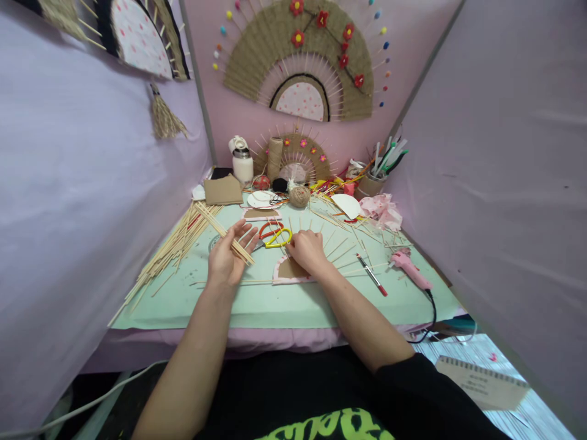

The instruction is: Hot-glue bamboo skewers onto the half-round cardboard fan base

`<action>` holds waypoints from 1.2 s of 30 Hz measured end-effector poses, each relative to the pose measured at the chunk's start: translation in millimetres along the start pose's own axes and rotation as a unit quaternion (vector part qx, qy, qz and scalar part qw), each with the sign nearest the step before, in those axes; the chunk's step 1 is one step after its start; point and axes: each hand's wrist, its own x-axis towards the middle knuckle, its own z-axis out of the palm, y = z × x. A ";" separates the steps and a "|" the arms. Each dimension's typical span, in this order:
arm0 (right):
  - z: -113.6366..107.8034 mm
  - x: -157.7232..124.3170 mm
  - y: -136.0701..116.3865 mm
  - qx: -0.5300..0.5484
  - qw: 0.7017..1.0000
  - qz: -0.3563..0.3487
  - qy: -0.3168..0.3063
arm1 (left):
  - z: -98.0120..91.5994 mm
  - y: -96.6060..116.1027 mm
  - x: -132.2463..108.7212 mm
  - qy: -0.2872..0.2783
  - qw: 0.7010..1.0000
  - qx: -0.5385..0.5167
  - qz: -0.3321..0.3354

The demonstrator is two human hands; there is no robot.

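Note:
My left hand lies palm up on the green mat and holds a small bundle of thin wooden sticks that slants up to the left; its fingers are loosely curled round them. My right hand rests fingers down on a half-round cardboard piece with a pink edge. Sticks fan out from that piece toward the right. Red and yellow scissors lie just beyond both hands.
A heap of loose sticks lies at the left. A red pen and a pink glue gun with a black cord lie at the right. Twine ball, bottle, pen cup and finished fans stand at the back.

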 end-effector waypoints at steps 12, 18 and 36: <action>3.2 1.7 0.5 -0.006 1.000 0.009 -0.002 | -0.1 -0.7 0.6 -0.001 1.000 0.004 0.007; 2.5 1.8 -0.7 -0.005 1.000 0.014 -0.001 | -1.0 -0.9 1.1 -0.007 1.000 0.006 0.007; 3.0 1.8 -0.5 -0.001 1.000 0.012 0.008 | -2.2 -1.7 2.2 -0.011 1.000 0.013 0.013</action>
